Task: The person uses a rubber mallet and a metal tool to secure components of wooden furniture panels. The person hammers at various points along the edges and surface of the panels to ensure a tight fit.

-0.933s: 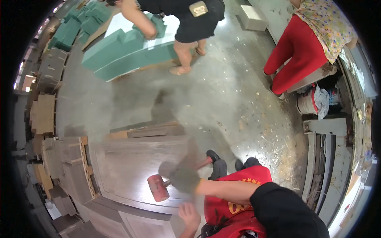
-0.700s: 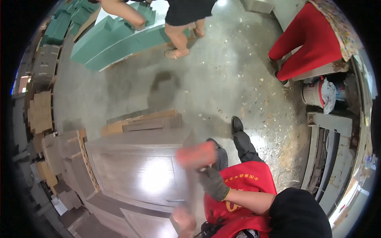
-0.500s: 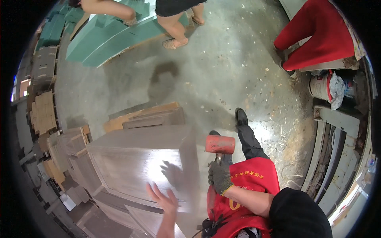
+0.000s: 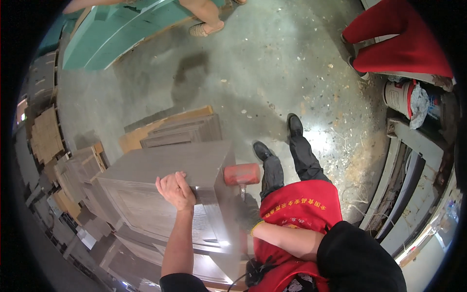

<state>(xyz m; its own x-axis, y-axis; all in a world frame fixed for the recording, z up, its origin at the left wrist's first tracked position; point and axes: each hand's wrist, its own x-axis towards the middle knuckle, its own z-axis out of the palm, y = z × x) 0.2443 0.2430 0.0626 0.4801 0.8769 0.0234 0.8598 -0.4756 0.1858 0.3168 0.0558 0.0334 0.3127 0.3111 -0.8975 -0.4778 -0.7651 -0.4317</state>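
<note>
A grey-brown wooden cabinet [image 4: 160, 158] with a framed front stands before me on the left. My bare left hand [image 4: 176, 191] lies on its upper front edge, fingers curled over it. In a dark glove, my right hand [image 4: 249, 214] is closed round the handle of a mallet [image 4: 242, 174] with a red, scuffed head. One end of the mallet head is at the cabinet's right side, near the top; whether it touches cannot be made out. Motion blurs the glove and handle.
Wooden panels [image 4: 180, 130] stand behind the cabinet, and more cabinets [image 4: 85, 170] lie to the left. A person's leg [image 4: 206, 14] is by the green stack [image 4: 104, 41]. Red trousers [image 4: 399, 39], a bucket [image 4: 398, 95] and a metal frame [image 4: 418, 138] are at right.
My left hand has come down onto the cabinet's edge and its fingers have curled. My right hand has swung the mallet left to the cabinet's side. The view has shifted slightly.
</note>
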